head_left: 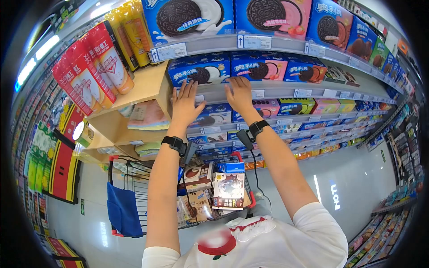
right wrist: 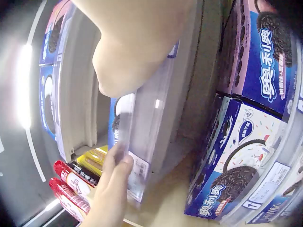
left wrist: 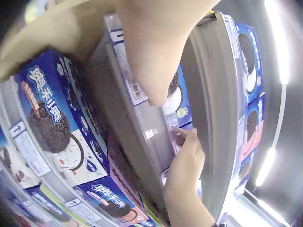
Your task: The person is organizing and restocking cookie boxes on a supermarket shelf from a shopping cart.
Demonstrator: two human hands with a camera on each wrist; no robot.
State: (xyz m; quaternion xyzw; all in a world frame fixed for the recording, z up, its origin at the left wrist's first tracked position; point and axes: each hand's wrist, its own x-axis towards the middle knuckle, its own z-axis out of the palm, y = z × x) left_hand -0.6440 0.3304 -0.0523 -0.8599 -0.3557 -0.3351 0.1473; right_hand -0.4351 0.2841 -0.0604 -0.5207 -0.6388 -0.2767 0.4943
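Observation:
A blue cookie box (head_left: 199, 68) with a white-cream cookie picture stands on the shelf below the top row. My left hand (head_left: 187, 106) has its fingers extended up against the lower front of this box, thumb spread to the side. At the box's lower right corner is my right hand (head_left: 241, 96), fingers together and slightly bent. The left wrist view shows the left hand (left wrist: 154, 47) large at the shelf lip, with the right hand (left wrist: 184, 172) beyond. In the right wrist view, the right hand (right wrist: 135, 52) hides part of the box; the left hand (right wrist: 111, 189) touches the shelf edge.
Other blue boxes (head_left: 257, 68) line the same shelf and those above and below. Red packets (head_left: 85, 76) stand on a wooden unit (head_left: 147, 85) at left. A cart holding several packages, one a white-and-brown box (head_left: 229, 190), stands below my arms. Grey floor (head_left: 344, 174) shows at right.

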